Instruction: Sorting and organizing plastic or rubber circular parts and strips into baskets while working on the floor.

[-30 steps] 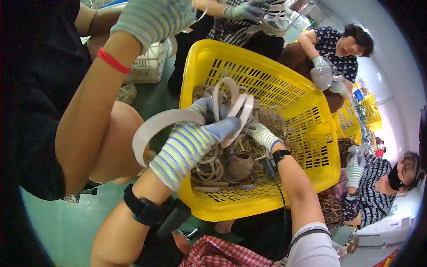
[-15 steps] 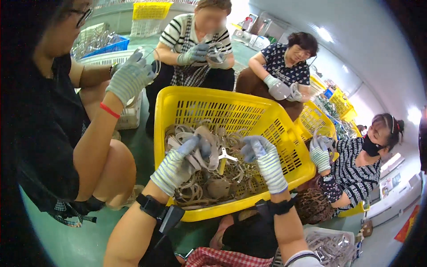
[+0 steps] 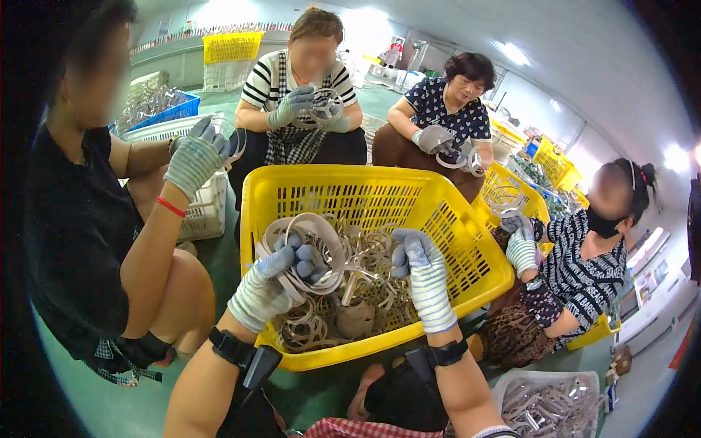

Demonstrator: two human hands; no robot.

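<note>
My left hand (image 3: 264,290), in a striped glove with grey fingertips, is closed around several pale, ring-shaped bands (image 3: 334,244) bunched together. They are held above the left part of a yellow plastic basket (image 3: 336,175). Over the basket's right part is my right hand (image 3: 427,281), gloved alike, its fingers curled and pressed together. Whatever may be in that grip is hidden. Below both hands lies a tangled heap of thin pale loops and strips (image 3: 387,296), along with a rounded greyish piece (image 3: 355,320).
Gloved co-workers sit around the basket, each handling clear or pale ring parts; one co-worker's glove (image 3: 196,157) is at the left. A white crate of shiny strips (image 3: 548,405) stands at lower right. Yellow baskets (image 3: 555,164) are stacked behind; a blue bin (image 3: 171,109) sits at the back left.
My left hand has raised the bands, and their round openings now face me. A white three-armed piece between my hands no longer shows clearly. The whole view has shifted slightly.
</note>
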